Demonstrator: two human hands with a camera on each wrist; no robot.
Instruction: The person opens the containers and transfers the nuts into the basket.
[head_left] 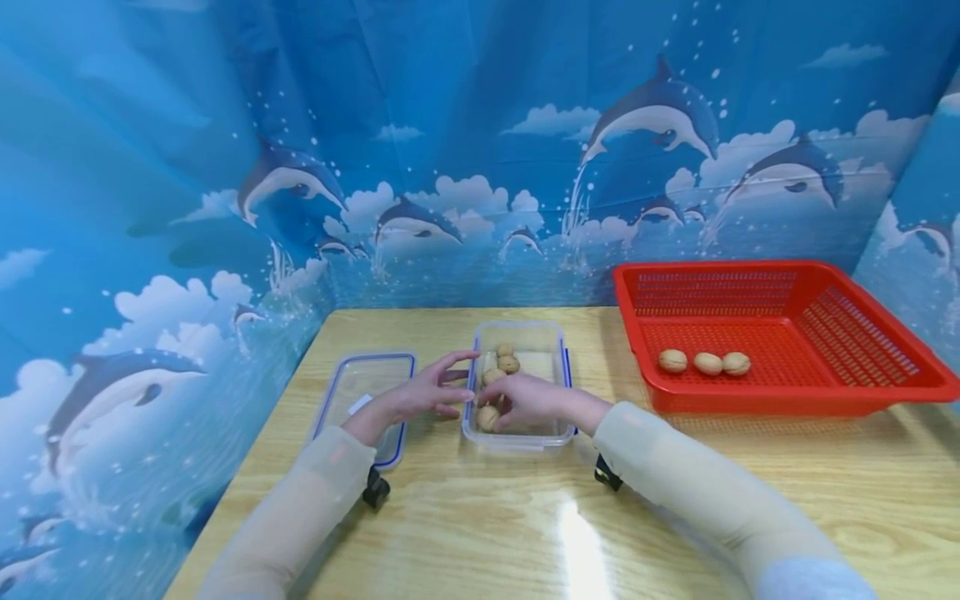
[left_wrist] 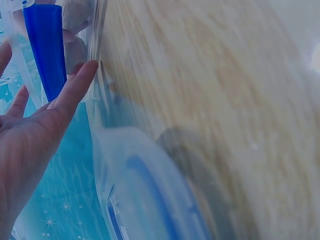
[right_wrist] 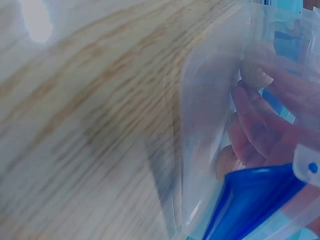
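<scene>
A clear plastic box (head_left: pixel 519 439) with blue clips stands on the wooden table (head_left: pixel 675 508) and holds several walnuts (head_left: pixel 508 364). My left hand (head_left: pixel 457 385) lies with straight fingers against the box's left wall; the left wrist view shows these fingers (left_wrist: pixel 75 85) touching the clear wall (left_wrist: pixel 97 60) beside a blue clip (left_wrist: pixel 47 45). My right hand (head_left: pixel 506 406) reaches into the box and curls its fingers round a walnut (head_left: pixel 487 417) at the near left corner. Through the box wall (right_wrist: pixel 200 125) in the right wrist view I see its fingers (right_wrist: pixel 260 130) among walnuts (right_wrist: pixel 255 77).
The box's clear lid (head_left: pixel 360 379) with a blue rim lies flat just left of the box, under my left wrist. A red mesh basket (head_left: pixel 750 268) with three walnuts (head_left: pixel 705 362) stands at the back right. Blue dolphin-print curtains wall in the table behind and on both sides.
</scene>
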